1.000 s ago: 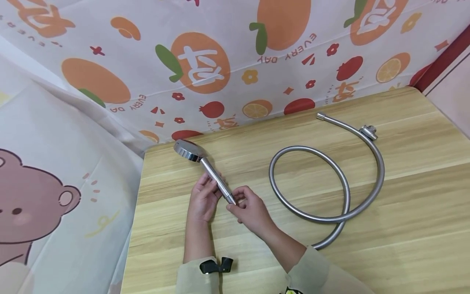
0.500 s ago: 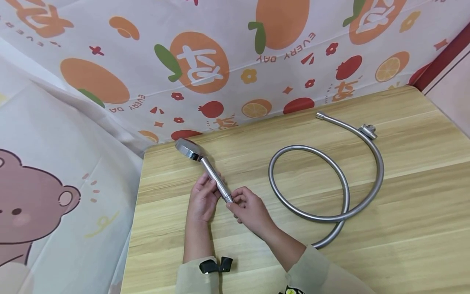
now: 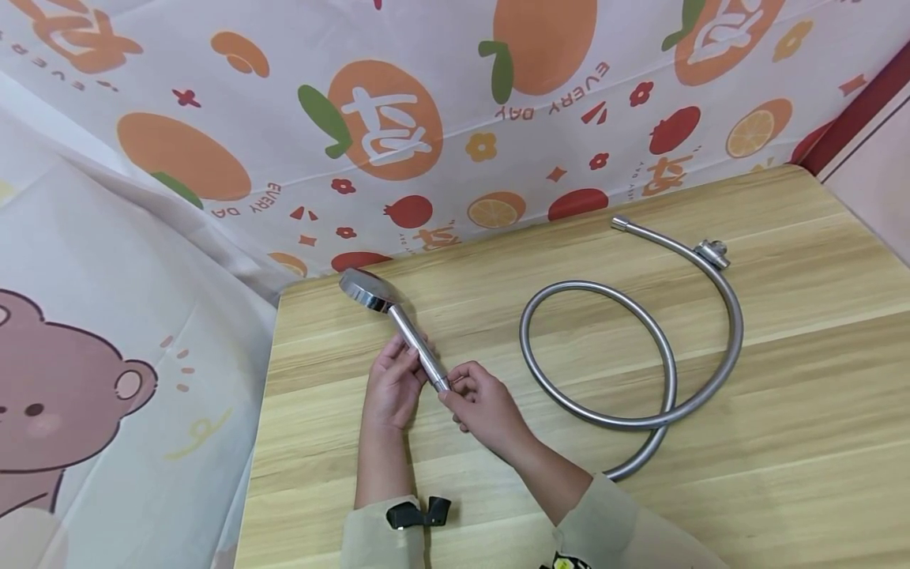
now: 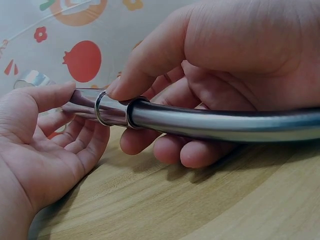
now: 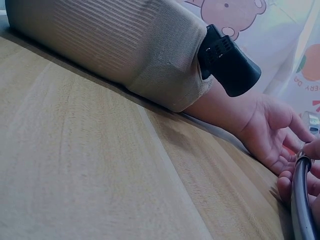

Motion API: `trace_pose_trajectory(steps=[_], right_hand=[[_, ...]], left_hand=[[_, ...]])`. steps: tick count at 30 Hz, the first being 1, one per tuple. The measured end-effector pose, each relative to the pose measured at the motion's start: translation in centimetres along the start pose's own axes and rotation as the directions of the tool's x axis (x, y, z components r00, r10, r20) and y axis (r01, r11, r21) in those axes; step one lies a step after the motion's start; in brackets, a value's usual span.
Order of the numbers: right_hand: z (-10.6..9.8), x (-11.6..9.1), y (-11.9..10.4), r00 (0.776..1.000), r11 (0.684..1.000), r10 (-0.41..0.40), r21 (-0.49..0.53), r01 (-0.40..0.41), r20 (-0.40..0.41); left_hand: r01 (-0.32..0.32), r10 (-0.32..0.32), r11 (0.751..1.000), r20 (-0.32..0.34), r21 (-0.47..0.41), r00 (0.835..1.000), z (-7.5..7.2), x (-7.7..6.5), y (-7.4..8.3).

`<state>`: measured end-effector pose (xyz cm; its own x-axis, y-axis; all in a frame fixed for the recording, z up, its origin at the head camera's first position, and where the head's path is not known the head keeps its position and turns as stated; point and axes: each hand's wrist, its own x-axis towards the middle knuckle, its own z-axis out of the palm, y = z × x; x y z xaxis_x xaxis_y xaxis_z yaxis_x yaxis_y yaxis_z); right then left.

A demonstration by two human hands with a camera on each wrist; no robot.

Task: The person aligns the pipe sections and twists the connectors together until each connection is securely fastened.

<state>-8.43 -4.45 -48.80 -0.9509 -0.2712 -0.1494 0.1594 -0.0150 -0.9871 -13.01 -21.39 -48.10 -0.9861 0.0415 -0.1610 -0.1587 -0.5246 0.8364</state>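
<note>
A chrome hand shower tilts over the left part of the wooden table, its round head toward the back. My left hand holds its handle between thumb and fingers, palm up. At the handle's lower end, my right hand pinches the metal hose connector with thumb and fingers. The connector meets the handle end in the left wrist view; how far it is screwed on cannot be seen. From it the grey shower hose runs under my right palm. The hose's rest lies looped on the table.
The hose's other metal end lies near the table's back edge. A small chrome fitting sits beside the hose at the back right. Fruit-patterned cloth hangs behind the table. A black device is on my left cuff.
The handle's lower end and my right fingertips have shifted slightly left during the last second. The left hand keeps its hold, and the looped hose stays put.
</note>
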Motion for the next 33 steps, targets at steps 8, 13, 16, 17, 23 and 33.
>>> trace_pose_trajectory(steps=[8,13,16,17,23,33], right_hand=[[0.01,-0.09,0.01,1.000,1.000,0.002,-0.004,-0.002,0.000],[-0.01,-0.14,-0.13,1.000,1.000,0.000,-0.007,0.000,0.002],[-0.01,-0.17,-0.25,1.000,1.000,-0.001,-0.007,0.001,0.002],[-0.01,-0.17,-0.29,1.000,1.000,-0.001,-0.006,0.001,0.002],[0.00,-0.19,-0.38,1.000,1.000,0.001,-0.002,-0.001,0.002],[-0.06,-0.18,-0.43,1.000,1.000,-0.005,-0.004,0.005,0.008]], left_hand=[[0.009,-0.009,1.000,-0.031,0.002,0.999,0.22,-0.16,0.11],[0.006,-0.006,1.000,-0.031,0.002,1.000,0.25,-0.17,0.15],[0.000,0.000,1.000,-0.023,0.000,1.000,0.26,-0.16,0.13],[-0.002,0.002,1.000,-0.021,0.000,1.000,0.26,-0.15,0.13],[-0.005,0.005,1.000,-0.018,-0.001,1.000,0.25,-0.18,0.10],[-0.003,0.003,1.000,-0.021,-0.004,1.000,0.27,-0.12,0.11]])
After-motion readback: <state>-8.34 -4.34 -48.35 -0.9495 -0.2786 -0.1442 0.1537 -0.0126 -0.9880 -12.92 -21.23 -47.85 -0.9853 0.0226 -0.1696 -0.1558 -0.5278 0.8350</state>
